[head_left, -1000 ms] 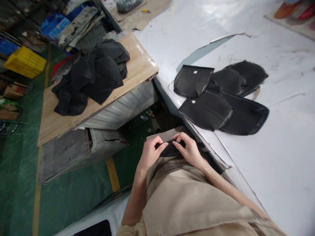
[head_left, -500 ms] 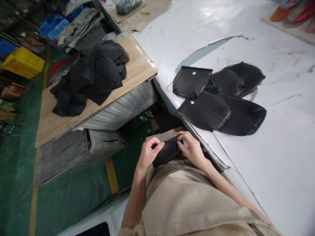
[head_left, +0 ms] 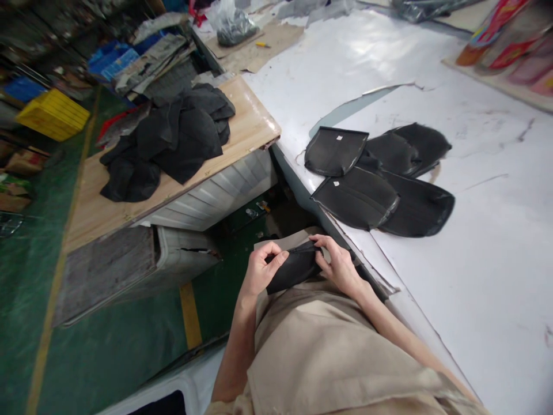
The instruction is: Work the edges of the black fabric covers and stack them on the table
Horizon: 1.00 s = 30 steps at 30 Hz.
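Between my hands, just in front of my lap, is a black fabric piece with a folded or seamed upper edge. My left hand pinches its left end between thumb and fingers. The right end is gripped by my right hand, thumb and forefinger on the upper edge. On the white table to the right lie several similar black curved panels, overlapping one another. Two of them carry small white tags. The underside of the held piece is hidden.
A heap of black fabric lies on a wooden board at the left. The white table's edge runs close by my right arm. Bottles stand at the far right; a yellow crate is on the left.
The view has shifted slightly. My right hand's fingers have moved a little along the black fabric piece, and its upper edge now shows a more open fold.
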Each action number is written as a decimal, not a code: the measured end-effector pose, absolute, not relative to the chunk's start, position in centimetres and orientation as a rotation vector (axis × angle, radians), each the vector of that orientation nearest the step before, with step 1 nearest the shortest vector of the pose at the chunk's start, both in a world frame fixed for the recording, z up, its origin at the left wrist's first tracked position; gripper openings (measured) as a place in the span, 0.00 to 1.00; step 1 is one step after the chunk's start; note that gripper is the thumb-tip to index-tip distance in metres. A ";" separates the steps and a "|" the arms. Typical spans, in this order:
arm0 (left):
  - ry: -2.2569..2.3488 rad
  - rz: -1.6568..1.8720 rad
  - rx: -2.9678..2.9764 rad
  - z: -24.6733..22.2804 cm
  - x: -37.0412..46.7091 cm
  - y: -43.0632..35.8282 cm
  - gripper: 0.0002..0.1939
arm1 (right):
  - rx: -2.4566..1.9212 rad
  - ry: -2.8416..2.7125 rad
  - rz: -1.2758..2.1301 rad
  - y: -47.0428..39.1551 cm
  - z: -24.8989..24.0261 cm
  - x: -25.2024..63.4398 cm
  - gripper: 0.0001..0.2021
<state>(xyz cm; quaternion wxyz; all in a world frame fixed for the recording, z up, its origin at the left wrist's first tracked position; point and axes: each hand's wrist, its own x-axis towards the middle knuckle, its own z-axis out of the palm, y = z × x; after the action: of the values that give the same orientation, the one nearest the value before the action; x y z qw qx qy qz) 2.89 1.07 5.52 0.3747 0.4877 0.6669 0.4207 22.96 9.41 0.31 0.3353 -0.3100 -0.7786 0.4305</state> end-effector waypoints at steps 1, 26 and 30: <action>1.702 1.085 1.257 5.6 2.9 1.0 0.14 | -0.819 -1.990 1.142 9.2 0.5 23.0 0.08; 1.728 1.095 0.961 5.9 -7.7 9.7 0.11 | -0.933 -1.861 1.682 20.7 3.6 11.4 0.07; 1.795 1.070 0.929 7.9 -9.7 10.5 0.12 | -0.925 -1.881 1.687 22.2 5.4 8.6 0.04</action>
<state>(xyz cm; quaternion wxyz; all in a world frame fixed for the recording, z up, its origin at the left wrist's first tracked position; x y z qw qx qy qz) -9.75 10.53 7.94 0.4142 0.3697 0.7144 0.4259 8.62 22.20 5.38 0.2235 -0.3352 -0.6815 0.6110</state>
